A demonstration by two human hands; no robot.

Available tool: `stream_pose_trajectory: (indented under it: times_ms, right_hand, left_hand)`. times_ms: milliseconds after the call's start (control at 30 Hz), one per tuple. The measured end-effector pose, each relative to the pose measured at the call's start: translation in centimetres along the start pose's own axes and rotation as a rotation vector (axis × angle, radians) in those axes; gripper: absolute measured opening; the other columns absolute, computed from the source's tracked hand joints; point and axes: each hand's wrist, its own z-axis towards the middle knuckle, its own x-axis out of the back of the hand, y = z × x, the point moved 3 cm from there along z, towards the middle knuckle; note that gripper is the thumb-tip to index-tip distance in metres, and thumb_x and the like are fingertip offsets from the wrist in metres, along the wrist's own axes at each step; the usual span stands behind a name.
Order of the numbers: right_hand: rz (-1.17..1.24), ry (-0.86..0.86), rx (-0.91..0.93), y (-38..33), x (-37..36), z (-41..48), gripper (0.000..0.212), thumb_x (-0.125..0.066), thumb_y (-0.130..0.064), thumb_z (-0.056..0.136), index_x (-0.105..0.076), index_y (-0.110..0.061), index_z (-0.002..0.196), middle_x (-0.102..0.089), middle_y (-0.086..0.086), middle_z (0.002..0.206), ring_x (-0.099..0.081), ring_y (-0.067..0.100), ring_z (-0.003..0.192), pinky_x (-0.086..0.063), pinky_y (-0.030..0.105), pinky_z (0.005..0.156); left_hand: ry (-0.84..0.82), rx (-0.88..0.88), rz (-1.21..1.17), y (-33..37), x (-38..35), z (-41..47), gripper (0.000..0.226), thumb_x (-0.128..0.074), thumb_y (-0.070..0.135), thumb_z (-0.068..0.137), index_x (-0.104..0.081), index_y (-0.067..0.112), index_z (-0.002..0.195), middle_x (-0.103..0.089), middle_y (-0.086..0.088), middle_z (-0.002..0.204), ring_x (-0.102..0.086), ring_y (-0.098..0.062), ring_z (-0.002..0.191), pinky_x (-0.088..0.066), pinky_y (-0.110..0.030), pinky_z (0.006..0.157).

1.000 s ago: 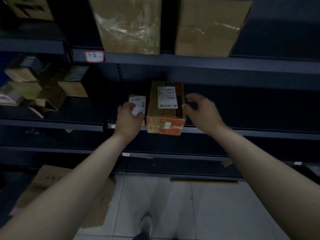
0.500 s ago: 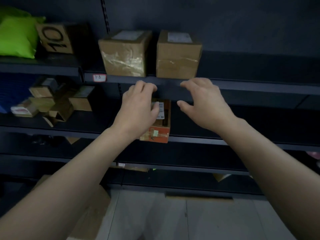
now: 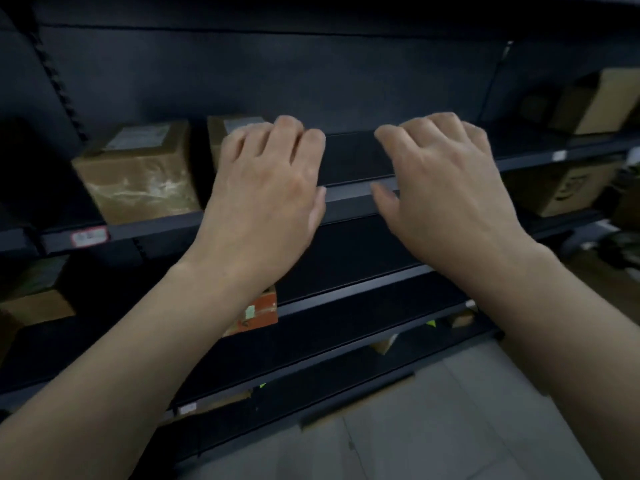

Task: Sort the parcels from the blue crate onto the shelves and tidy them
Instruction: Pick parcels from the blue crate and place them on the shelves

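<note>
Left hand [image 3: 263,192], right hand [image 3: 446,192] higher; tag [image 3: 89,236] blurred

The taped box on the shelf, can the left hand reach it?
Probably yes. The left hand is raised right beside the taped box, and nothing blocks the box's front.
</note>
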Motion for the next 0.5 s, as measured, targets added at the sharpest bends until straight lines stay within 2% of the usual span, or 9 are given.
stream_pose_trajectory:
  times_ms: [167, 333, 500]
  right_hand:
    - [-0.123, 0.017, -0.128, 1.4, 2.1, -3.2, 0.035, -0.066, -0.018, 0.084, -0.059, -0.002, 0.116, -0.065, 0.018, 0.105, -0.056, 0.04, 0.104, -0.039, 0.049, 0.094]
    - [-0.255, -0.012, -0.264, 3.5, 4.6, -7.2, 0.041, -0.071, -0.018, 0.081, -0.06, -0.002, 0.117, -0.065, 0.02, 0.107, -0.056, 0.041, 0.107, -0.039, 0.05, 0.094]
    - [-0.393, -0.055, -0.395, 6.4, 7.7, -11.9, 0.039, -0.07, -0.016, 0.08, -0.062, -0.001, 0.116, -0.066, 0.02, 0.107, -0.056, 0.041, 0.11, -0.038, 0.05, 0.096]
  left_hand:
    - [0.037, -0.127, -0.181, 2.7, 0.4, 0.4, 0.043, -0.057, 0.024, 0.084, -0.05, 0.004, 0.121, -0.054, -0.017, 0.114, -0.051, -0.034, 0.104, -0.033, -0.041, 0.092]
    - [0.05, -0.299, -0.331, 6.9, 0.6, 0.9, 0.043, -0.049, 0.025, 0.085, -0.048, 0.003, 0.122, -0.053, -0.019, 0.114, -0.052, -0.037, 0.104, -0.039, -0.048, 0.092]
    - [0.096, -0.449, -0.485, 12.5, 1.0, 1.3, 0.043, -0.055, 0.021, 0.085, -0.049, 0.0, 0.121, -0.053, -0.024, 0.114, -0.051, -0.042, 0.104, -0.038, -0.052, 0.091]
